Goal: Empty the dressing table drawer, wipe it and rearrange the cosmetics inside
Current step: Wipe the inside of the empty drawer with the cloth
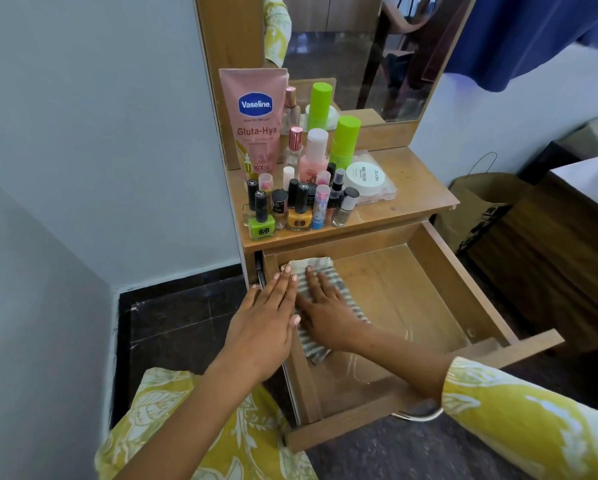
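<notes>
The wooden drawer (439, 271) is pulled far out and holds only a striped grey-and-white cloth (311, 344) at its left side. My right hand (325, 306) lies flat on the cloth, fingers spread, pressing it to the drawer floor. My left hand (270, 317) rests flat on the drawer's left wall, fingers straight, holding nothing. The cosmetics stand on the dressing table top (415, 181): a pink Vaseline tube (254, 123), a green bottle (344, 142), a pink bottle (313, 157), a white jar (367, 176) and several nail polish bottles (263, 223).
A mirror (360, 53) rises behind the table top. A brown paper bag (477, 206) stands on the floor to the right, beside dark wooden furniture (550, 254). A blue cloth (533, 36) hangs at the top right. A white wall is on the left.
</notes>
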Demonstrator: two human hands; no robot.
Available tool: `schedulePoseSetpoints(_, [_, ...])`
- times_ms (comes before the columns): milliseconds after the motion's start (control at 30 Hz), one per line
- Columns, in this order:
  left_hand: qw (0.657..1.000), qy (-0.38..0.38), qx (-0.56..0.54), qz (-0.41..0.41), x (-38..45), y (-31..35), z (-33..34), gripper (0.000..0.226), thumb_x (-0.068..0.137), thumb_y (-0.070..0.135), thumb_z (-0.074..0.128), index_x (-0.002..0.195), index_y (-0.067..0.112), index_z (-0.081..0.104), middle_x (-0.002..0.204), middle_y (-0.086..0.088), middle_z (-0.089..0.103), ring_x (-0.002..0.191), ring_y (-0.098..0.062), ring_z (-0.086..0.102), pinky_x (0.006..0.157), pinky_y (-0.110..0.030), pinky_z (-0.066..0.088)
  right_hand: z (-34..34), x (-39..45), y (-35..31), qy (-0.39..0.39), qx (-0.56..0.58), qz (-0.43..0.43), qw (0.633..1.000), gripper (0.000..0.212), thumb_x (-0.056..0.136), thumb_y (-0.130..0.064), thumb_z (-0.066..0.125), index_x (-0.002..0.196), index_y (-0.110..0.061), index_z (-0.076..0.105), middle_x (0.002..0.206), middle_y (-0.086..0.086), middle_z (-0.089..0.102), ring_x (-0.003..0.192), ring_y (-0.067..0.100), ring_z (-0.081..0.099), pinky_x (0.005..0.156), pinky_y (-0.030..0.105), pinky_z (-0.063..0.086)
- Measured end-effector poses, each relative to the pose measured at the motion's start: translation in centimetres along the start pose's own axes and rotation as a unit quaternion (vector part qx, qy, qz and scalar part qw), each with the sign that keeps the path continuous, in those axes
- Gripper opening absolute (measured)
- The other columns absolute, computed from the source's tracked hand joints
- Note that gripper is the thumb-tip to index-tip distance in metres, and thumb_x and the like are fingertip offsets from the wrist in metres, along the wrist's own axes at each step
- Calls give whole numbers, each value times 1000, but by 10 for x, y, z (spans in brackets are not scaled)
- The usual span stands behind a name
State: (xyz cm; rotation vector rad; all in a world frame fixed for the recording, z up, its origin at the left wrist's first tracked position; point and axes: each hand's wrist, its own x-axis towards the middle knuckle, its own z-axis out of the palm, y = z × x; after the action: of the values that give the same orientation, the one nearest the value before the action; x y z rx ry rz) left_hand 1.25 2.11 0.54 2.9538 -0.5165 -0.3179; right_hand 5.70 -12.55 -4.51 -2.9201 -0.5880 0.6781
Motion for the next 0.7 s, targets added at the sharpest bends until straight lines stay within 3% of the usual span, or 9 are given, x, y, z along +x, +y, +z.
schedulePoseSetpoints(200, [1000,-10,3,-2,-1,2,2,58,102,37,13,145,18,-21,150,3,-30,133,-5,-26,114,-33,-8,-4,-8,40,-3,-21,-1,1000,61,100,-46,25,148,-36,-12,155,4,-27,142,26,-24,118,47,-3])
schedulePoseSetpoints(433, [1000,-6,-1,-5,-2,2,4,59,102,38,13,143,19,-25,149,3,-32,140,-10,-21,114,-33,-6,-13,-21,124,-7,17,35,999,62,100,-46,27,148,-37,-11,150,-5,-33,142,23,-26,119,46,-4])
schedulePoseSetpoints(700, [1000,0,2,0,-3,1,2,58,102,38,12,142,19,-26,149,3,-32,140,-10,-21,113,-32,-8,-18,-20,149,15,73,149,986,65,101,-44,29,150,-25,-9,155,9,-25,142,30,-24,116,39,-10])
